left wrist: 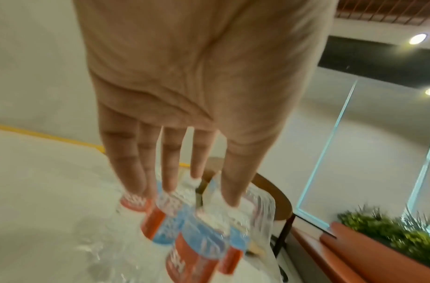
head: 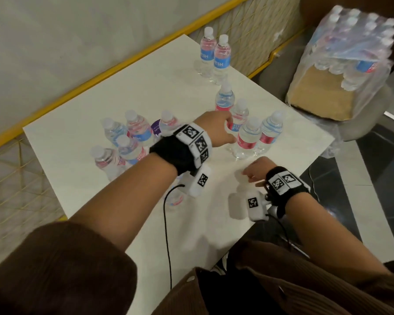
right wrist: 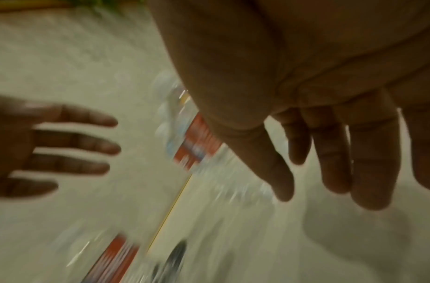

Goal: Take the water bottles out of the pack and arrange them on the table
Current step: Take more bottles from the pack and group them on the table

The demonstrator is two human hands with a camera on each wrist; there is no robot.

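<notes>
Clear water bottles with red and blue labels stand on the white table (head: 146, 87). Two are at the far edge (head: 215, 52), several are grouped at the left (head: 127, 142), and several at the right (head: 248, 135). My left hand (head: 229, 133) reaches into the right group with straight, spread fingers (left wrist: 170, 166) just above the labels, holding nothing. My right hand (head: 248, 173) hovers over the table near the front right edge, fingers (right wrist: 330, 153) relaxed and empty. The torn shrink-wrapped pack (head: 350, 53), with several bottles still inside, sits on a chair to the right.
A yellow mesh railing (head: 123, 69) runs along the table's far and left sides. One more bottle (head: 175, 200) stands under my left wrist. The chair back (left wrist: 281, 201) rises past the table's right edge, and a planter (left wrist: 390, 239) stands beyond it. Dark floor lies to the right.
</notes>
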